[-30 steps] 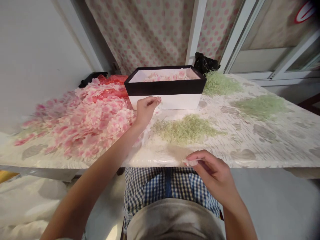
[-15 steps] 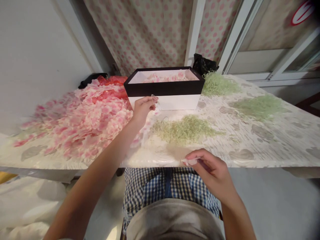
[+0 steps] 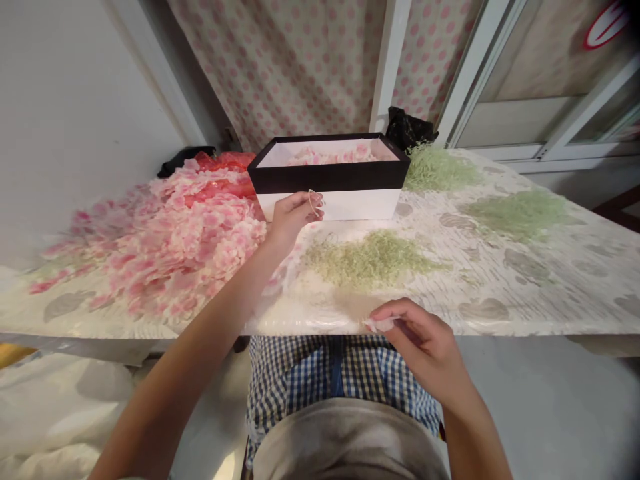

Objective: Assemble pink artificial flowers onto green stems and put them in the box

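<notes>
L hand (image 3: 290, 219) is out in front, palm down, thumb + fingertips pinched narrow w/ a thin pale loop (image 3: 312, 202) b/w them; what's under the fingertips is too small to ID. R hand (image 3: 425, 343) is at the near edge of the bench (image 3: 555, 310), nearer the body, thumb + index almost closed on a small whitish petal piece (image 3: 383, 325), tip pointing toward L hand's side. Hands well apart, R one lower + to the right.

Just behind L hand: open box (image 3: 330, 179), blk upper band, white below; can't tell if fingers touch it. Pink petals (image 3: 340, 155) inside. To L hand's left, next to wrist + forearm: big heap of pink blossoms (image 3: 195, 233), w/ red see-through material (image 3: 227, 161) at its back.

B/w the two hands, right of L wrist + beyond R fingertips: loose pile of yellowish-green sprigs (image 3: 375, 259). Farther off past R hand, to the right: 2 paler green bunches (image 3: 520, 213), one by the box's right end, other nearer. Blk plastic bag (image 3: 410, 127) behind box, right of L hand. Below, b/w forearms: blue/white checked cloth (image 3: 310, 367) on the lap.
</notes>
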